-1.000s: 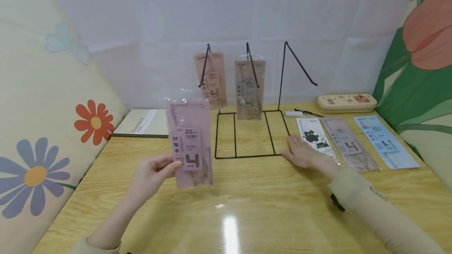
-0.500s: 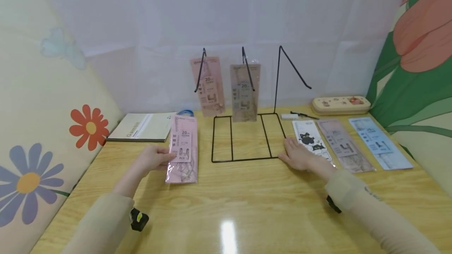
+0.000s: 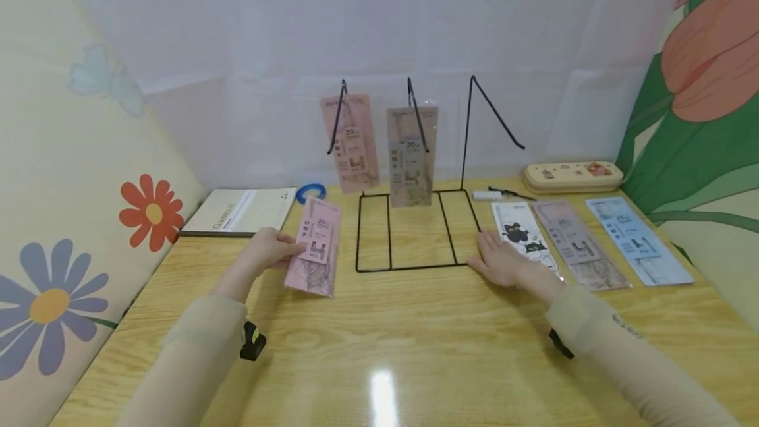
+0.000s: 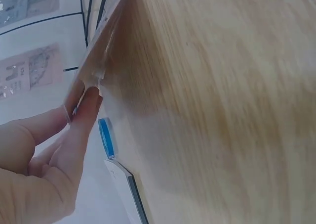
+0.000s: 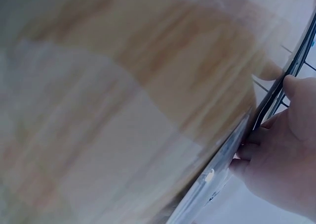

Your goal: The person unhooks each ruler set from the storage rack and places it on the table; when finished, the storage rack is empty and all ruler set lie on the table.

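Note:
My left hand (image 3: 273,247) pinches the left edge of a flat pink plastic packet (image 3: 320,249) printed "20" and "4 PCS". In the left wrist view, thumb and fingers grip the packet's edge, and the packet stands tilted over the wood. My right hand (image 3: 499,259) rests at the near right corner of a black wire rack (image 3: 415,268), its thumb at the wire in the right wrist view. From the rack's left and middle hooks hang a pink packet (image 3: 358,180) and a greyish-brown packet (image 3: 410,193). Nothing hangs on the right hook (image 3: 498,115).
Right of the rack lie a white cat-print packet (image 3: 516,216), a mauve packet (image 3: 572,232) and a blue packet (image 3: 640,239). A pencil case (image 3: 572,177), a small white block (image 3: 486,196) and a dark pen are behind. A notebook (image 3: 237,209) and blue ring (image 3: 311,193) stand left.
My left hand has lowered the pink packet from in front of the rack's left side to close over the table, tilting it back. The blue ring now shows. My right hand stays at the rack.

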A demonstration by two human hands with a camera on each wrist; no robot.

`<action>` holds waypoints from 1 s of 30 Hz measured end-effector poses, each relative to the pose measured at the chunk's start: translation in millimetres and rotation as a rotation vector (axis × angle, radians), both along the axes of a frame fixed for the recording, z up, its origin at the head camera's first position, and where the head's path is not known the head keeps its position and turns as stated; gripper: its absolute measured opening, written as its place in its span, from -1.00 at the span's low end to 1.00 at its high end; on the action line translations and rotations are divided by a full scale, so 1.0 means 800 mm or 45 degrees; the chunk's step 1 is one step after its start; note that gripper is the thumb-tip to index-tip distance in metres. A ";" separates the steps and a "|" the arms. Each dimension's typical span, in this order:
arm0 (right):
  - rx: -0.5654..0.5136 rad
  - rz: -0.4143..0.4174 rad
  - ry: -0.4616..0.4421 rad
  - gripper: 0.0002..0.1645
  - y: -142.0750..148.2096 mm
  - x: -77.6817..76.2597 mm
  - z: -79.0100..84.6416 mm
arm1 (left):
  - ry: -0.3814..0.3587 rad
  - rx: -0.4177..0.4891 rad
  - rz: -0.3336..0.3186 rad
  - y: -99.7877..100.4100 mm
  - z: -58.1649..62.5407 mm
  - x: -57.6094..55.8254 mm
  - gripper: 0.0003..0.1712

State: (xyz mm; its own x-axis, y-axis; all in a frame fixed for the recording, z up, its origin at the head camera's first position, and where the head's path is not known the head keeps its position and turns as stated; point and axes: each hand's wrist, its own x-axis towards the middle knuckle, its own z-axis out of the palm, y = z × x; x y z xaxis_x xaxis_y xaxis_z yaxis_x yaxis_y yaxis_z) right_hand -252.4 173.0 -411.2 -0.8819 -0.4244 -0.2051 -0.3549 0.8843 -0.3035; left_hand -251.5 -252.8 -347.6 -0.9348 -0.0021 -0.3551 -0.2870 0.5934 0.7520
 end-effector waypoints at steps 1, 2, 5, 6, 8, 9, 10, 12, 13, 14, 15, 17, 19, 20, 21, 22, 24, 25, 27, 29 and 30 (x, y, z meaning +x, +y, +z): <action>0.006 -0.002 0.000 -0.17 0.000 0.000 0.000 | 0.008 -0.013 -0.005 0.001 0.000 -0.001 -0.51; 0.007 -0.003 0.001 -0.17 0.001 0.000 0.000 | 0.016 -0.037 -0.004 0.002 0.000 -0.001 -0.50; 0.008 -0.006 -0.004 -0.17 0.002 0.000 0.000 | 0.065 -0.186 -0.043 0.003 0.003 -0.001 -0.42; 0.010 -0.008 -0.008 -0.17 0.002 -0.001 0.000 | 0.092 -0.224 -0.059 0.004 0.004 -0.002 -0.39; 0.005 -0.011 -0.012 -0.17 0.003 -0.001 0.000 | 0.185 -0.296 -0.104 0.006 0.005 -0.004 -0.31; 0.006 -0.014 -0.014 -0.17 0.003 -0.001 0.000 | 0.243 -0.308 -0.123 0.007 0.006 -0.007 -0.27; 0.008 -0.016 -0.014 -0.17 0.004 -0.001 -0.001 | 0.303 -0.307 -0.139 0.009 0.007 -0.009 -0.23; 0.010 -0.016 -0.010 -0.18 0.004 -0.001 -0.001 | 0.412 -0.275 -0.164 0.014 0.008 -0.016 -0.17; 0.009 -0.015 -0.007 -0.18 0.004 -0.001 -0.001 | 0.462 -0.270 -0.173 0.017 0.008 -0.019 -0.15; 0.007 -0.013 -0.004 -0.18 0.004 -0.001 -0.001 | 0.503 -0.254 -0.175 0.019 0.008 -0.023 -0.15; 0.006 -0.010 -0.001 -0.18 0.004 -0.001 -0.001 | 0.534 -0.247 -0.173 0.021 0.008 -0.025 -0.14; 0.000 -0.007 -0.003 -0.18 0.004 -0.001 0.000 | 0.570 -0.235 -0.170 0.026 0.008 -0.032 -0.15; -0.002 -0.008 -0.004 -0.18 0.003 -0.001 0.000 | 0.587 -0.222 -0.165 0.030 0.008 -0.038 -0.15; -0.002 -0.008 -0.006 -0.18 0.003 -0.002 0.000 | 0.599 -0.216 -0.162 0.032 0.008 -0.041 -0.15; -0.003 -0.010 -0.009 -0.18 0.003 -0.002 0.001 | 0.604 -0.212 -0.160 0.033 0.008 -0.045 -0.14; -0.003 -0.010 -0.010 -0.18 0.003 -0.002 0.001 | 0.608 -0.203 -0.161 0.035 0.008 -0.048 -0.12; 0.000 -0.010 -0.006 -0.18 0.002 -0.002 0.001 | 0.627 -0.188 -0.163 0.037 0.007 -0.056 -0.11; -0.001 -0.010 -0.005 -0.18 0.002 -0.003 0.001 | 0.642 -0.175 -0.163 0.039 0.007 -0.059 -0.12; -0.001 -0.010 -0.003 -0.18 0.002 -0.003 0.000 | 0.652 -0.149 -0.163 0.041 0.005 -0.066 -0.13; 0.000 -0.006 -0.003 -0.18 0.001 -0.002 -0.001 | 0.647 -0.124 -0.154 0.045 0.002 -0.071 -0.14; 0.002 -0.003 -0.004 -0.18 0.000 -0.002 -0.002 | 0.639 -0.110 -0.150 0.046 0.001 -0.073 -0.14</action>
State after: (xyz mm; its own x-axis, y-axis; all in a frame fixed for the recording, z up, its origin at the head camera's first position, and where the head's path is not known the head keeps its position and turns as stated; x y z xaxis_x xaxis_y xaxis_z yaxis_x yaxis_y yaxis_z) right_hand -254.0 173.1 -412.6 -0.8821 -0.4222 -0.2088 -0.3521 0.8855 -0.3031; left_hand -309.8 -216.0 -346.9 -0.9856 0.1035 0.1336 0.1685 0.6661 0.7266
